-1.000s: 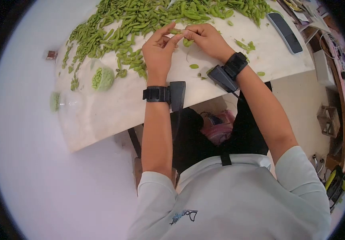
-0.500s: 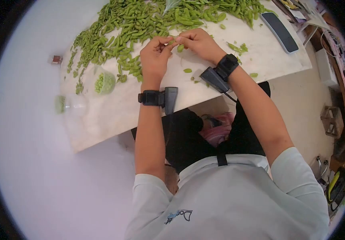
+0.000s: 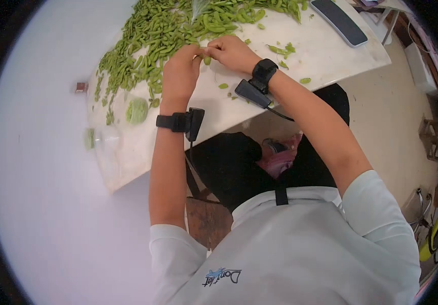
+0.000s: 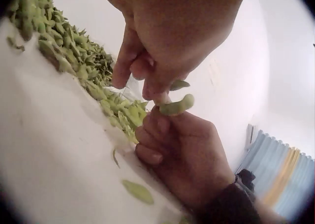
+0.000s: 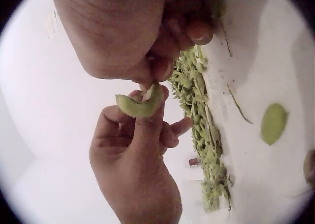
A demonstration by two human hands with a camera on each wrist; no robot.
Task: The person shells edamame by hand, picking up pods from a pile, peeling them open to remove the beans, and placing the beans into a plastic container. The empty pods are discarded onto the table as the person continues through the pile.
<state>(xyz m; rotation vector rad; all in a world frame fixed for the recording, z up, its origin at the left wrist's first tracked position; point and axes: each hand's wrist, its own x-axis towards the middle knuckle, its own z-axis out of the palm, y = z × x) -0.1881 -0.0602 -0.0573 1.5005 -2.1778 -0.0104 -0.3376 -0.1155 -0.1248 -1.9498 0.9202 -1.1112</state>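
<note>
Both hands meet above the near edge of a heap of green edamame pods (image 3: pixel 160 38). My left hand (image 3: pixel 180 71) pinches a curved edamame pod (image 5: pixel 135 107) between thumb and fingers. At the pod's end, the fingertips of my right hand (image 3: pixel 235 54) pinch too, thumb against index finger. The left wrist view shows this pod (image 4: pixel 178 106) jutting out beside the joined fingertips, with another green piece (image 4: pixel 179 85) just behind it. The right hand's other fingers are curled in. Part of the held pod is hidden by the fingers.
Left of the hands stands a clear container (image 3: pixel 137 111) of light green contents; a clear jar (image 3: pixel 104 138) is farther left. A dark-faced, phone-like device (image 3: pixel 339 22) lies at the table's right. Loose pods (image 3: pixel 282 50) and a single pod (image 3: pixel 223 86) lie near the right forearm.
The head view has shifted, so table and hands appear moved. Both hands stay together at the pod, and the left hand's fingers look more curled in than a second ago.
</note>
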